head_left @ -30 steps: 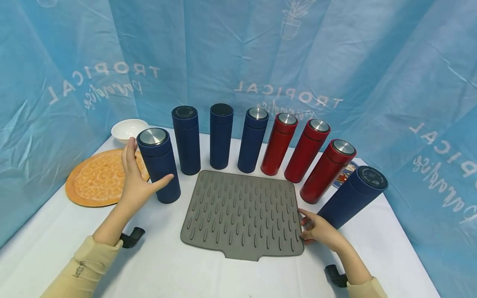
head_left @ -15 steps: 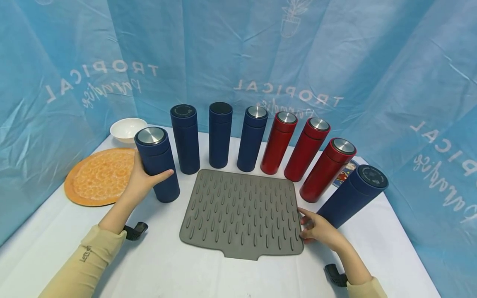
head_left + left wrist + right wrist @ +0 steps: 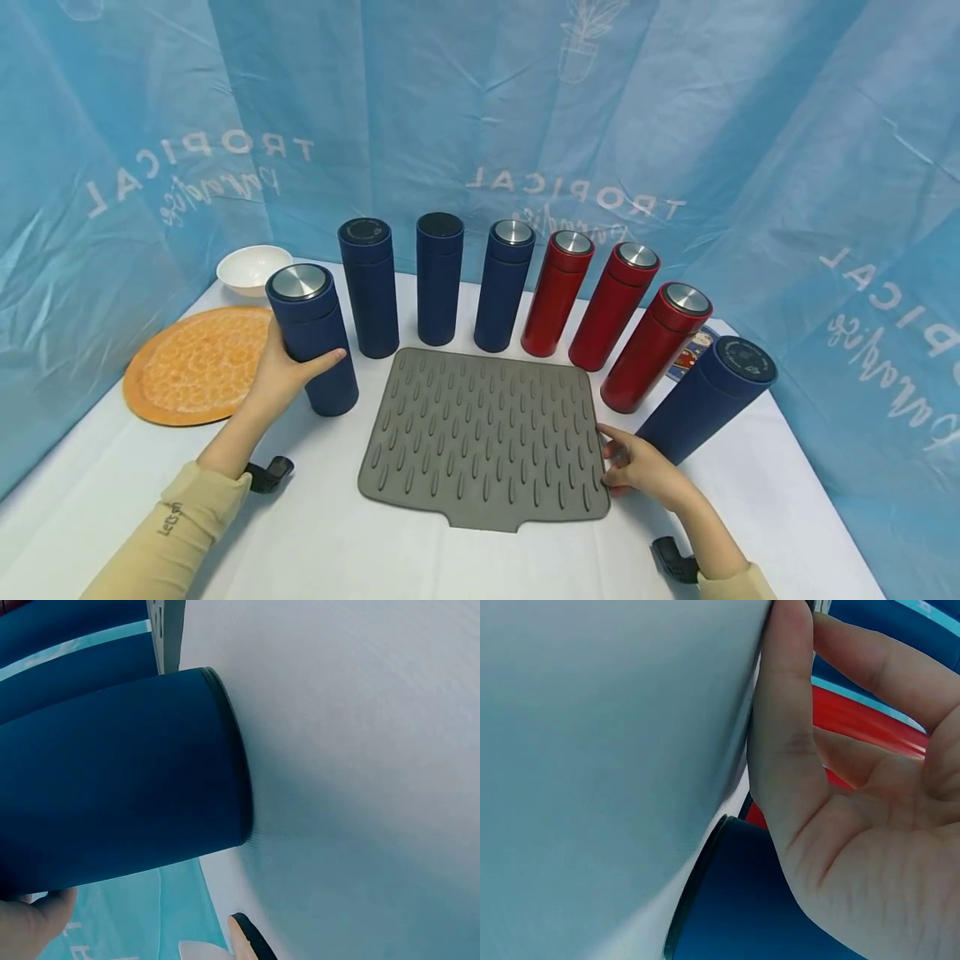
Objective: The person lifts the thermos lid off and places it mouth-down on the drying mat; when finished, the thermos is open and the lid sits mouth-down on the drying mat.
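Observation:
My left hand (image 3: 279,375) grips a navy thermos flask (image 3: 315,337) with a silver lid, its thumb across the front. The flask stands upright on the white table, and its base shows large in the left wrist view. My right hand (image 3: 647,468) touches the right edge of a grey ridged drying mat (image 3: 487,433), with its thumb and index fingertips apart along that edge. Another navy flask (image 3: 708,400), black-lidded, stands just beyond the right hand. Whether any fingertip goes under the mat cannot be seen.
Behind the mat, several flasks stand in an arc, among them a black-lidded navy one (image 3: 369,287) and a red one (image 3: 656,346). At the left are a round orange-rimmed placemat (image 3: 138,392) and a white bowl (image 3: 251,271). A blue printed curtain (image 3: 450,100) surrounds the table.
My left hand has moved in from beside the silver-lidded navy flask and closed round it. The right hand has stayed at the mat's edge.

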`<state>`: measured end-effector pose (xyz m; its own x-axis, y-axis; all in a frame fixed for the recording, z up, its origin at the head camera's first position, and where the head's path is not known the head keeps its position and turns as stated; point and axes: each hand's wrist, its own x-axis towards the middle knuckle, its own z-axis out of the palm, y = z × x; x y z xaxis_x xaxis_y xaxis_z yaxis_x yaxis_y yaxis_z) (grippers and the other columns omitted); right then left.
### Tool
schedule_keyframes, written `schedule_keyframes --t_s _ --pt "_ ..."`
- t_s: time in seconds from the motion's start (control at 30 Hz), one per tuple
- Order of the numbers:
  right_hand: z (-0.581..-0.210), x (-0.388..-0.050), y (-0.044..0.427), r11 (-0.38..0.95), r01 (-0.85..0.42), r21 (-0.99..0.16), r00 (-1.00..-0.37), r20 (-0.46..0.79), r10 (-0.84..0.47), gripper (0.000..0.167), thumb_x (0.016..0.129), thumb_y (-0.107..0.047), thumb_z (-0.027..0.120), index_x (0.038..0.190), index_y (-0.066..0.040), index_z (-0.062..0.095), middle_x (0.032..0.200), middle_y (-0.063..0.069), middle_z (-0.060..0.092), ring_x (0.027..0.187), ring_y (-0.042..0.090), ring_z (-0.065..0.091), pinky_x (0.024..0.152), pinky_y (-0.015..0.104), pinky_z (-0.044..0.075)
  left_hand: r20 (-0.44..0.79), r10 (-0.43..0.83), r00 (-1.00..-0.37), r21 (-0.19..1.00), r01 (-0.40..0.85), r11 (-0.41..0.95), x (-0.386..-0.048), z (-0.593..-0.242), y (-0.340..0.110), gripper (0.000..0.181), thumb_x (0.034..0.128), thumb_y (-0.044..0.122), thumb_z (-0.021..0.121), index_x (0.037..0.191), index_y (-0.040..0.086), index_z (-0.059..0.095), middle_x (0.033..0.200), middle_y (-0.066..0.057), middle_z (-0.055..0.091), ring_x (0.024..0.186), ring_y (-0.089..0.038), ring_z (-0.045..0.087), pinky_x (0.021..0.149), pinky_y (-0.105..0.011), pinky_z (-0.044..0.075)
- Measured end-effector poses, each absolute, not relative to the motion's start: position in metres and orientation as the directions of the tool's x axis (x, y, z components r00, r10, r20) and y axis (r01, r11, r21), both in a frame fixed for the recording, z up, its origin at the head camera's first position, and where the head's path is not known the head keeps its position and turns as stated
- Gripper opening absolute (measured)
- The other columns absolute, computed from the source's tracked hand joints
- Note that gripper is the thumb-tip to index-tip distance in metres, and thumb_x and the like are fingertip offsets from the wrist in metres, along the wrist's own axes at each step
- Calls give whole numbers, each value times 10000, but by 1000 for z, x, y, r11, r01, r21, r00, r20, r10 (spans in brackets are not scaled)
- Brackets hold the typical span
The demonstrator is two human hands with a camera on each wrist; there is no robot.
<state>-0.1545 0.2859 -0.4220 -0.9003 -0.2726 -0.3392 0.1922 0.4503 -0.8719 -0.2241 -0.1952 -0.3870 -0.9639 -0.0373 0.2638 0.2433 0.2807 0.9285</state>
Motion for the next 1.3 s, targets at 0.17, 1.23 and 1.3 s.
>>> schedule_keyframes --t_s 0.17,1.23,1.3 --pt "-422 -154 286 451 186 -873 -904 -332 -270 780 735 98 627 1414 74 244 993 173 463 777 189 571 659 339 550 275 -41 -961 924 252 289 -225 -387 -195 982 768 125 743 1474 167 63 1439 -196 250 1275 -416 299 1004 -608 258" --pt "-420 -154 283 471 186 -862 -901 -341 -268 767 742 109 618 1413 72 248 993 170 474 777 203 574 671 360 550 360 151 -921 815 389 429 -213 -362 -141 884 637 110 819 1381 119 341 1310 -199 467 1152 -403 454 929 -605 329" --pt "-421 -154 283 477 189 -858 -902 -344 -262 765 741 110 618 1413 67 255 990 165 476 778 201 574 669 357 550 376 164 -912 805 409 429 -213 -363 -138 883 624 101 826 1372 123 357 1306 -198 475 1146 -399 460 923 -601 336"
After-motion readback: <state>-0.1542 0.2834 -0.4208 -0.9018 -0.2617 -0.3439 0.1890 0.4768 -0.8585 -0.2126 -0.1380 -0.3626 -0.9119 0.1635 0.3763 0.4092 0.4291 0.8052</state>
